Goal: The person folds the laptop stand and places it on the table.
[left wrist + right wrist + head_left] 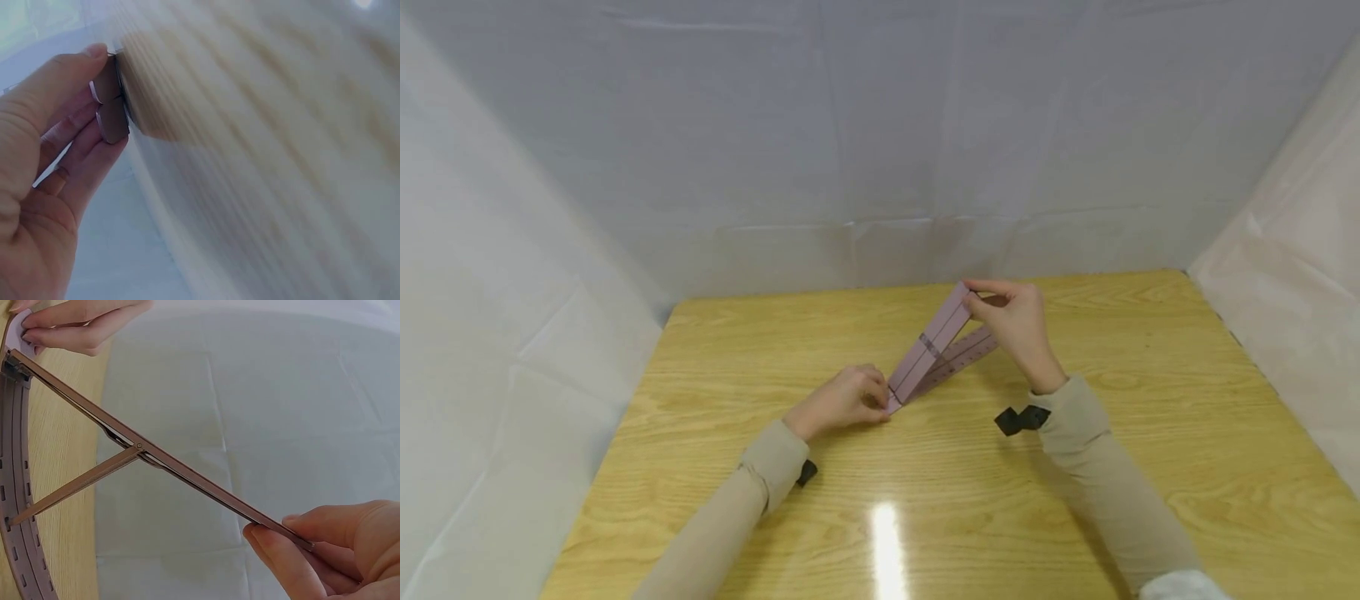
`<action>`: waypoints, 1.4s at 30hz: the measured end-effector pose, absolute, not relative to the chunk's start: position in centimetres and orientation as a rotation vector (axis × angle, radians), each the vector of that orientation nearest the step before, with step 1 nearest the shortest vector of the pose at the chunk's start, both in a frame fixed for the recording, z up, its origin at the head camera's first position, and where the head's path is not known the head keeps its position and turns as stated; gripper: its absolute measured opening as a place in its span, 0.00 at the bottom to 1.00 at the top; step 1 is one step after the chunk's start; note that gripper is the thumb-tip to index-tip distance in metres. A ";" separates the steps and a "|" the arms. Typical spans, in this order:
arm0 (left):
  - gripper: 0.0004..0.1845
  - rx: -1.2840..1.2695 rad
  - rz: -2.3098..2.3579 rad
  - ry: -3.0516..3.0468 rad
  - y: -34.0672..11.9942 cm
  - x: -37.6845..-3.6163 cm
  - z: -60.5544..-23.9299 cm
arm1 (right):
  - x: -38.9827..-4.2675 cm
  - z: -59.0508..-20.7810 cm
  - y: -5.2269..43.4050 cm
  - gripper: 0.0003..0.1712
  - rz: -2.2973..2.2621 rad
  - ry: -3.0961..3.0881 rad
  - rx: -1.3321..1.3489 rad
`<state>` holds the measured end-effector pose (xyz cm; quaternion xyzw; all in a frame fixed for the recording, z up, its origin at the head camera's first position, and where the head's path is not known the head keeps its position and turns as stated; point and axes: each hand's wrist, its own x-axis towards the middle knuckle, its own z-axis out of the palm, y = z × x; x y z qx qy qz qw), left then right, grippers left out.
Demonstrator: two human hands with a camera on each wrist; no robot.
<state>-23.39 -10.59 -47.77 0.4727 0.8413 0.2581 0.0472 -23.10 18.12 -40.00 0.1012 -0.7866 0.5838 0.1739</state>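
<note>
The pink folding stand (934, 350) looks light, thin and stiff on its hinge — the left hand (842, 400) pinches its near, hinged end down on the wooden table (775, 350), while the right hand (1018, 325) pinches the raised panel's far tip — best held by its edges.

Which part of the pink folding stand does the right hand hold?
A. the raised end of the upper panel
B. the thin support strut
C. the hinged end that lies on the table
A: the right hand pinches the lifted far end of the pink folding stand, while the left hand holds the hinged end on the table.
</note>
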 end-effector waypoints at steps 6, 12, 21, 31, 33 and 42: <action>0.05 1.495 0.785 2.546 -10.7 -23.7 -47.6 | -23.0 -40.0 18.2 0.14 1.688 -2.214 0.276; 0.05 1.452 0.808 2.539 -11.0 -24.1 -47.5 | -22.9 -40.0 18.3 0.14 1.702 -2.226 0.235; 0.04 1.361 0.814 2.546 -11.4 -24.9 -47.4 | -23.1 -40.2 18.0 0.13 1.696 -2.185 0.219; 0.05 1.278 0.918 2.492 -12.0 -26.3 -47.9 | -23.3 -40.3 17.3 0.12 1.724 -2.125 0.181; 0.04 1.244 0.955 2.463 -12.2 -26.6 -48.0 | -23.2 -40.2 17.2 0.12 1.729 -2.123 0.178; 0.06 1.169 1.006 2.408 -12.5 -27.6 -48.2 | -20.9 -37.9 16.2 0.14 1.781 -2.127 0.141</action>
